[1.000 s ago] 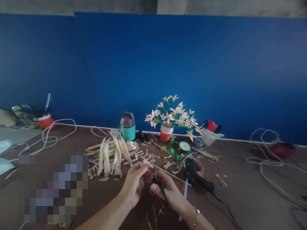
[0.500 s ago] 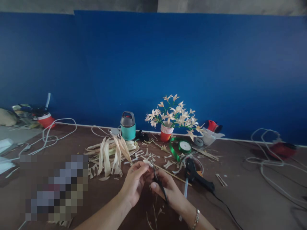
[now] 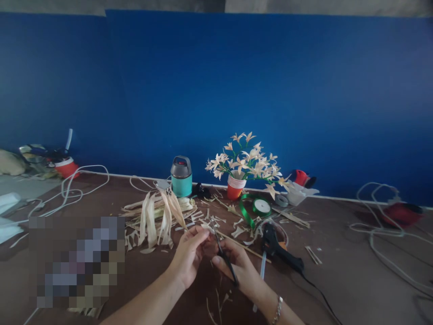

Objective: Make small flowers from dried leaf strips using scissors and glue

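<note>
My left hand (image 3: 190, 253) pinches a small pale piece of dried husk (image 3: 206, 229) between thumb and fingers. Closed around dark-handled scissors (image 3: 226, 262), my right hand (image 3: 238, 266) holds their blades up beside that piece. The two hands are close together over the brown table, fingertips nearly meeting. Beyond them lie many cut husk scraps (image 3: 238, 231). A heap of dried husk strips (image 3: 149, 221) spreads to the left of my left hand. To the right of my right hand rests a black glue gun (image 3: 280, 250) with a clear glue stick (image 3: 263, 266) near it.
Husk flowers on green stems (image 3: 253, 162) stand in stacked paper cups (image 3: 236, 186). Near them are a green ribbon spool (image 3: 261, 206), a teal container (image 3: 181, 180) and a white plastic tub (image 3: 297, 194). White cables (image 3: 372, 234) trail at right, others at left. A blue panel (image 3: 203, 90) rises behind.
The view has shifted slightly. Both hands keep nearly the same pose, with the husk piece and the scissors still held close together.
</note>
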### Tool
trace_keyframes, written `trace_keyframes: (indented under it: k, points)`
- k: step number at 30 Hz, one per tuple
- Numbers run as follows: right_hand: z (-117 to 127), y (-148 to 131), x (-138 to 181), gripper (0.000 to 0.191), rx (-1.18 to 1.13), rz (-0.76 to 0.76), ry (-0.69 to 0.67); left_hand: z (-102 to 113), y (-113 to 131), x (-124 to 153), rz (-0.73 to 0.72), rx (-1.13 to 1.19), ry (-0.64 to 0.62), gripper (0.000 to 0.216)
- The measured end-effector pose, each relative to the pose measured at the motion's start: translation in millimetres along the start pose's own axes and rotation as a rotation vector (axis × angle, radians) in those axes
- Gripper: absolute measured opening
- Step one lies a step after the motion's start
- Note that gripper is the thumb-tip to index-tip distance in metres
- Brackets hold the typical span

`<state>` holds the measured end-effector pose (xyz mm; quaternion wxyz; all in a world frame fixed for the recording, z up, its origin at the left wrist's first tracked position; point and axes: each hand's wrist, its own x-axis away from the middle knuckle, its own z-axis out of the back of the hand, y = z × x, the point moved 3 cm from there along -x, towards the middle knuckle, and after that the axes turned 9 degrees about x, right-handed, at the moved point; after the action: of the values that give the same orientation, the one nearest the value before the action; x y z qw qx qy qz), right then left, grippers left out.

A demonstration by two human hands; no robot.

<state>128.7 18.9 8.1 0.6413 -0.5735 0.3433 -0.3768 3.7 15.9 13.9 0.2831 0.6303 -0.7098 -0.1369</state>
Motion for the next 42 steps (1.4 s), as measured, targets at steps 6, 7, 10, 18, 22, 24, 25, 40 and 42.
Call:
trace_keyframes:
  k: [6, 7, 10, 18, 22, 24, 25, 40, 42]
  points:
    - [1, -1, 0, 0.039, 0.040, 0.007, 0.004, -1, 1, 0, 0.001, -0.017, 0.008, 0.021]
    - [1, 0, 0, 0.039, 0.040, 0.000, 0.006, -2, 2, 0, -0.002, -0.020, 0.015, 0.021]
    - [1, 1, 0, 0.040, 0.032, -0.033, -0.003, -1, 3, -1, -0.008, -0.032, 0.027, 0.022]
    - [2, 4, -1, 0.041, 0.055, -0.072, -0.003, 1, 5, -1, -0.022, -0.061, 0.041, 0.021]
    - [4, 3, -1, 0.038, 0.087, -0.056, 0.006, 0, 8, -2, -0.028, -0.100, 0.046, 0.022]
    - [4, 3, 0, 0.037, 0.090, -0.079, 0.001, 0, 9, -3, -0.033, -0.122, 0.048, 0.021]
    - [4, 3, 0, 0.037, 0.091, -0.089, 0.000, 1, 9, -3, -0.033, -0.131, 0.048, 0.021]
    - [3, 9, 1, 0.044, 0.012, -0.177, -0.012, -1, 9, -2, -0.016, -0.301, -0.073, 0.014]
    - [3, 8, 1, 0.044, 0.001, -0.180, -0.016, -1, 9, -3, -0.007, -0.314, -0.092, 0.014]
